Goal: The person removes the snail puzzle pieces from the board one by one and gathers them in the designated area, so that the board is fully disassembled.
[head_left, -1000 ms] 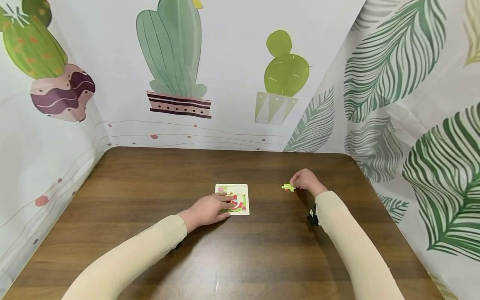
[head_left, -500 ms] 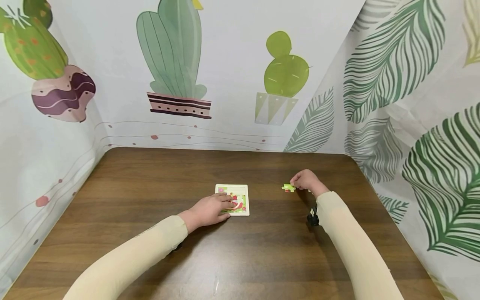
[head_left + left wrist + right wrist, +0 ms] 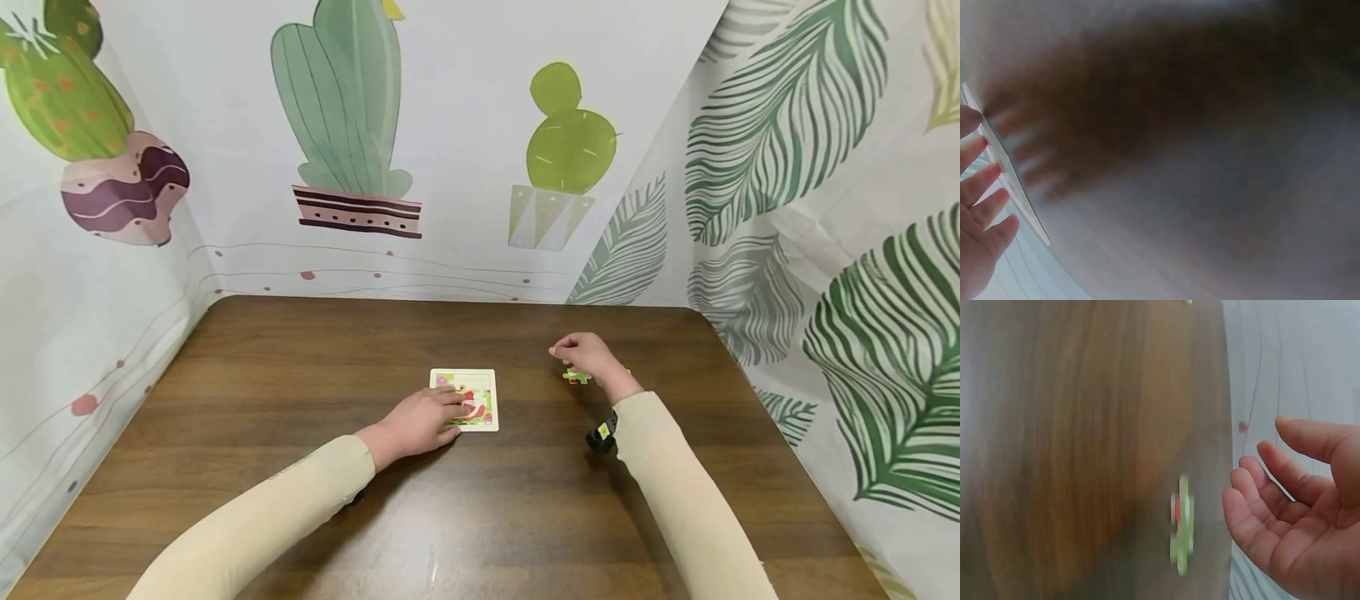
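Observation:
In the head view a small square puzzle board (image 3: 480, 376) with a pale frame and a red, green and pink picture lies mid-table. My left hand (image 3: 417, 421) rests on its left part with straight, spread fingers, covering some of the picture. To the right, a green puzzle piece (image 3: 576, 377) with a red patch lies on the table. Just above and partly over it hovers my right hand (image 3: 588, 354). In the right wrist view its fingers are loosely curled, thumb apart from them, with nothing between. The same piece (image 3: 1182, 525) appears there, apart from the hand.
Everything stands on a brown wooden table (image 3: 480, 517). A little green bit (image 3: 628, 371) shows behind the right wrist, mostly hidden. Printed cloth with cacti and leaves (image 3: 480, 125) rises at the table's back and sides.
My right hand has let go of the green puzzle piece and moved left and slightly up, over it. The piece stays where it was. My left hand has not visibly moved.

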Available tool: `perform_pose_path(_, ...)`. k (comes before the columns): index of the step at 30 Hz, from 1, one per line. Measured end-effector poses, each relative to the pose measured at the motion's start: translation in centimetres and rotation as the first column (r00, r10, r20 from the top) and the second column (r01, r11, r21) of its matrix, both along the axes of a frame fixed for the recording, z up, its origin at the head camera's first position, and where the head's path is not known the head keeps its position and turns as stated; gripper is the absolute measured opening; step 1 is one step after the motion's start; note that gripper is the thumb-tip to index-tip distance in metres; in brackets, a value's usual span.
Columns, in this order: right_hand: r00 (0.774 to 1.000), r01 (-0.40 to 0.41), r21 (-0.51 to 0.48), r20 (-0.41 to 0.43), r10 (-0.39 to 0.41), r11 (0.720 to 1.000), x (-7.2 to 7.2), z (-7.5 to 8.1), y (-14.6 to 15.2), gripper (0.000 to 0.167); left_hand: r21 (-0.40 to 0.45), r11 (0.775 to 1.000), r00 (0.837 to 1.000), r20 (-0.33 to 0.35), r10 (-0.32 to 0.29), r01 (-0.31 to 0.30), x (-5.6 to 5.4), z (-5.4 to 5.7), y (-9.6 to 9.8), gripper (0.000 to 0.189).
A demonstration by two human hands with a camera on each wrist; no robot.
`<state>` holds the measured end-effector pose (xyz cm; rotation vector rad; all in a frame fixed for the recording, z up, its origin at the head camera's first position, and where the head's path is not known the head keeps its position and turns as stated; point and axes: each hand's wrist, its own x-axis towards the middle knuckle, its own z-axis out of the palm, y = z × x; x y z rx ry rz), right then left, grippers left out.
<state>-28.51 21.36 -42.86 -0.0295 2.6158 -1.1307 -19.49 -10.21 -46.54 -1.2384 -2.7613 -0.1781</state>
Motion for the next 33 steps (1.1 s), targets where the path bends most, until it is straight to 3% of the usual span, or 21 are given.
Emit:
perform_pose_path(10,0.999,0.032,-0.191,0.048,-0.023,0.981,0.7,-1.0,-4.0,0.039,-0.001,0.999,0.998,0.027,0.048,-0.048,0.7,0.1,-0.7,0.037)
perform_pose_path(19,0.997,0.054,-0.311,0.068,-0.035,0.949,1.1,-0.9,-7.5,0.038,-0.005,1.000,1.000,0.006,0.029,-0.029,1.2,0.0,-1.6,0.037)
perform_pose_path(33,0.991,0.038,-0.352,0.135,0.011,0.935,1.6,-1.6,-11.9,0.035,0.011,1.000,0.999,0.030,0.017,-0.018,0.8,-0.2,-1.6,0.033)
